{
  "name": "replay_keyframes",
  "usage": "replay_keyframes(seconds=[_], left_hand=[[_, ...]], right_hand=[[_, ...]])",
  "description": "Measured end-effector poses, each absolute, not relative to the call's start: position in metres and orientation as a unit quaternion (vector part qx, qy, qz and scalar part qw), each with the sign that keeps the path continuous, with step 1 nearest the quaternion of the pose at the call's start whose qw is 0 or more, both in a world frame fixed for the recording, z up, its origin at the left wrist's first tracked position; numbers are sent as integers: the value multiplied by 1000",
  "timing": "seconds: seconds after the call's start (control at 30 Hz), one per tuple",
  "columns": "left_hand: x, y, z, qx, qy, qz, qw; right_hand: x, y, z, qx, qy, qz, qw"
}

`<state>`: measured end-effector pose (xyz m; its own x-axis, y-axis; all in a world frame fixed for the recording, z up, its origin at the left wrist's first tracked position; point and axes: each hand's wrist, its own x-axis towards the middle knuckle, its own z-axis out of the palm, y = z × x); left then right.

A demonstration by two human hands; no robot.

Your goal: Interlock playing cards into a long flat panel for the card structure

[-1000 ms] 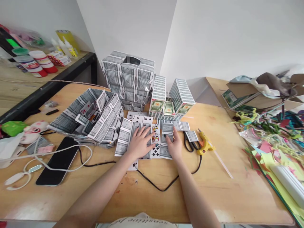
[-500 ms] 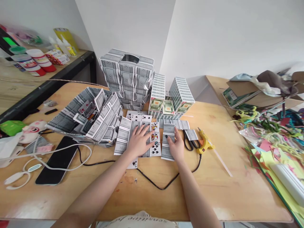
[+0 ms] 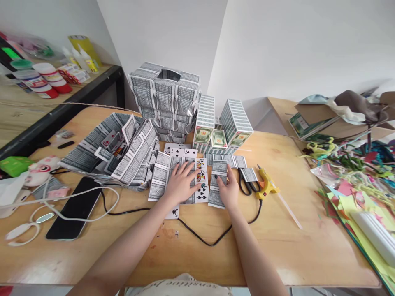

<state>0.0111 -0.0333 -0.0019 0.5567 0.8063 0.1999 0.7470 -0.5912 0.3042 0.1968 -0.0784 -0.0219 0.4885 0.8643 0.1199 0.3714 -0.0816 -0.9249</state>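
Observation:
My left hand [image 3: 180,183] lies flat with its fingers spread, pressing on a panel of joined playing cards [image 3: 159,176], some face down and some face up. Court and spade cards [image 3: 202,176] show along its right side, and a five of spades [image 3: 174,212] sticks out below. At the right, my right hand [image 3: 229,189] holds a strip of face-down cards [image 3: 218,197] by its right edge, thumb on top; the fingers' undersides are hidden. Only a narrow gap parts the strip from the panel. Another row of cards [image 3: 225,160] lies just behind.
Behind stand a card-built bag shape [image 3: 173,98], an open card-built box [image 3: 89,144] and stacked card packs [image 3: 236,123]. Scissors [image 3: 245,187] and a yellow glue gun [image 3: 267,187] lie right, its black cord crossing the front. A phone [image 3: 74,209] and white cable are left.
My right hand and the card strip have shifted slightly left, towards the panel. My left hand stays in the same place.

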Motion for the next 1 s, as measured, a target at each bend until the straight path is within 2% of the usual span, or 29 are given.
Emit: replay_keyframes(seconds=[0.43, 1.0], left_hand=[[11, -33, 0, 878, 442, 160, 87], [11, -34, 0, 878, 442, 161, 84]], right_hand=[[194, -68, -24, -671, -452, 251, 531], [204, -76, -24, -672, -449, 283, 517]])
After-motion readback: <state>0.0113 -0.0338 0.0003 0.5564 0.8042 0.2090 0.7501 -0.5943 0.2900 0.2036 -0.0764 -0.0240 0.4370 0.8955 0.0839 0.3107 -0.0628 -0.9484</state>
